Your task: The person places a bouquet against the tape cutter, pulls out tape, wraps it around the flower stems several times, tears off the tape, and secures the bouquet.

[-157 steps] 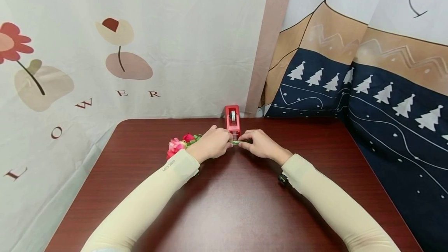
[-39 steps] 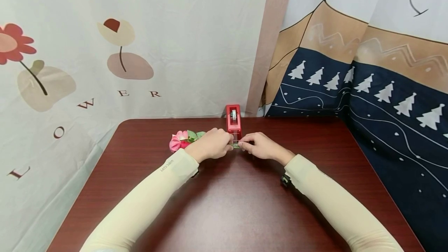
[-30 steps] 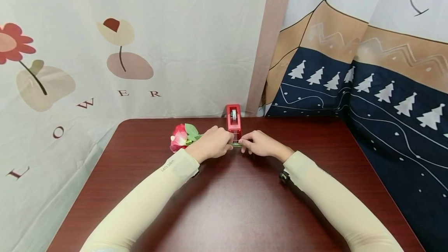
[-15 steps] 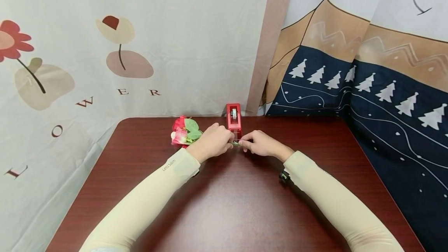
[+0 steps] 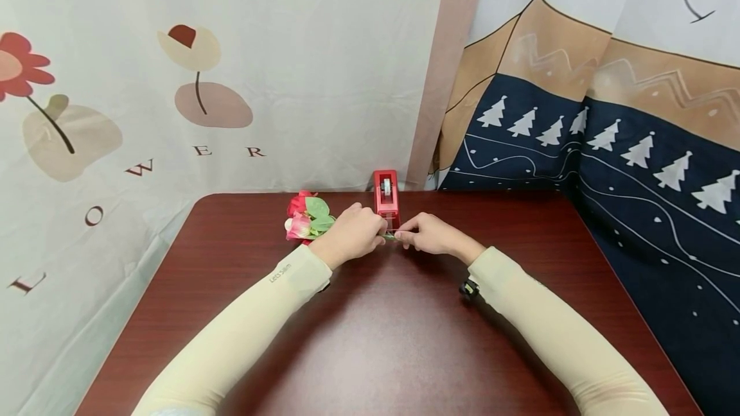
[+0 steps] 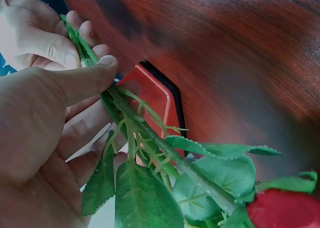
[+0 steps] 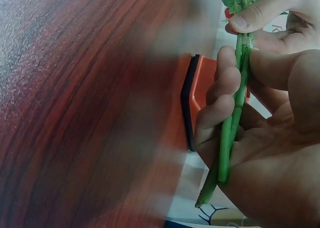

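The left grip (image 5: 354, 233) pinches the green stems (image 7: 226, 148) between thumb and fingers just below the leaves (image 6: 147, 198), while the right grip (image 5: 430, 234) holds the same stems nearer their cut ends. The red and pink flowers (image 5: 299, 226) are left of the left grip, toward the counter's far left corner; the stems run rightward, just in front of the red tape dispenser (image 5: 386, 194). A clear strip (image 5: 390, 223) seems to reach from it toward them, though it is too faint to be sure.

To do this well, I would judge, the left thumb should press the stems together so they cannot splay, with the right fingers turning them gently and evenly.

The counter (image 5: 370, 339) is dark reddish wood grain, the tape dispenser near its far edge. Behind hangs a pale cloth (image 5: 324, 82) printed with flowers and letters; beyond the right edge, a dark blue cloth (image 5: 653, 236) shows white trees.
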Demonstrator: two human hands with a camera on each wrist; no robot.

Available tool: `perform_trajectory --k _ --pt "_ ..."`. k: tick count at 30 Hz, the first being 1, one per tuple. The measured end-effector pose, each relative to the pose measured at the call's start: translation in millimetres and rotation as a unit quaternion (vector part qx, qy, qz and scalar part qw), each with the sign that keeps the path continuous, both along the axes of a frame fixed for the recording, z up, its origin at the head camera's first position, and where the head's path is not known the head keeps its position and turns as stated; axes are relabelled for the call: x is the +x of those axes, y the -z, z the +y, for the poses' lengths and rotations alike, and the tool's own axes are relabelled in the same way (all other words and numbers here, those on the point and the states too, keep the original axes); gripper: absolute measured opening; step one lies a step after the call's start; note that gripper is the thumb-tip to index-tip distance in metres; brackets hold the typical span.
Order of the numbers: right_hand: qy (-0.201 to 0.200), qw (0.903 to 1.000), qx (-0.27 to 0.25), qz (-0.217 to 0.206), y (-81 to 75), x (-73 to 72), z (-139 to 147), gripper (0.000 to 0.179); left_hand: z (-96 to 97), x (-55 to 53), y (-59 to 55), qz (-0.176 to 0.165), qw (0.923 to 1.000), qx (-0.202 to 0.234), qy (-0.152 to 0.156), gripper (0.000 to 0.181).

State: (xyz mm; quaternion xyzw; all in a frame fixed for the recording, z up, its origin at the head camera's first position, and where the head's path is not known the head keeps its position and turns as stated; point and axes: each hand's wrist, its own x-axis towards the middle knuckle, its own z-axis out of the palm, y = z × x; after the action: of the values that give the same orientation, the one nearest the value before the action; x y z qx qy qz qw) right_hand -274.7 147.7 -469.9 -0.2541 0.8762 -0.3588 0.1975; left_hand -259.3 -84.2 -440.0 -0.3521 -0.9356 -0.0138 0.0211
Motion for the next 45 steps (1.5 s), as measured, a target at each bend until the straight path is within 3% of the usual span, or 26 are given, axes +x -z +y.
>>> perform_trajectory --k 12,25,36,45 --pt "0.024 0.9991 0.008 0.034 0.1 2.2 0.5 0.024 -0.5 0.4 -0.3 -0.034 0.9993 0.014 -0.006 0.012" --pt "0.019 0.9934 -0.012 0.113 1.6 4.7 -1.9 0.018 -3.8 0.4 -2.6 -0.101 0.9948 0.001 -0.008 0.029" --pt "0.026 0.9929 0.000 0.116 3.1 4.3 -2.8 0.015 -3.3 -0.1 -1.2 -0.092 0.9956 0.013 -0.010 0.019" --pt "0.034 0.9942 0.005 0.102 2.4 1.9 -3.2 0.020 -2.4 -1.1 0.2 -0.062 0.9978 0.015 -0.018 0.013"
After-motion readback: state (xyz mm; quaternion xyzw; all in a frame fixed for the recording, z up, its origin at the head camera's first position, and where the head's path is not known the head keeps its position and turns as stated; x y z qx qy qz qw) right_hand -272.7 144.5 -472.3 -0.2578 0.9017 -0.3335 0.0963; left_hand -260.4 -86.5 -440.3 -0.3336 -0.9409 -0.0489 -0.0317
